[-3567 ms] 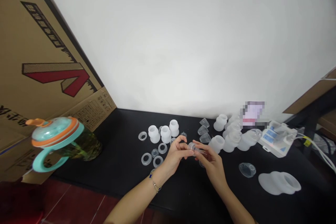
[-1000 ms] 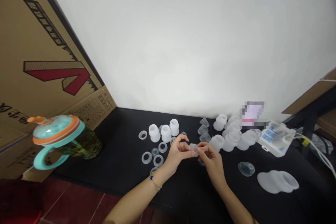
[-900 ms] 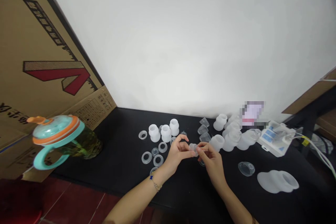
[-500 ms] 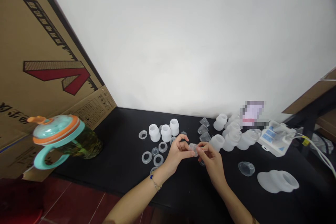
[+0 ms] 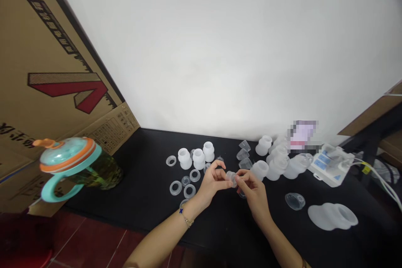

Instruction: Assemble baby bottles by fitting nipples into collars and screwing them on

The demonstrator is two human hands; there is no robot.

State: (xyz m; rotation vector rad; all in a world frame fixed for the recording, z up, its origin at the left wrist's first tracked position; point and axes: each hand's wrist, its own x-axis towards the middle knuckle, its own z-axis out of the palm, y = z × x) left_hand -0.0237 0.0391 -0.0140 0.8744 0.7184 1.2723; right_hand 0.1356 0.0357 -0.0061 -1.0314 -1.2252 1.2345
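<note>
Left hand point(image 5: 213, 184) and right hand point(image 5: 253, 192) both pinching one small clear cap point(image 5: 231, 176), held just over the table point(image 5: 141, 176) | rings point(image 5: 190, 191) at its 9 o'clock, white cups point(image 5: 260, 170) at 2 | I'd judge it light, bendy, slick; take it by the rim, fingertips only.

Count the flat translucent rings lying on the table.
5 rings clearly: one far left, two nearest the camera, two just behind those. Others may sit half-hidden beside the left hand.
</note>
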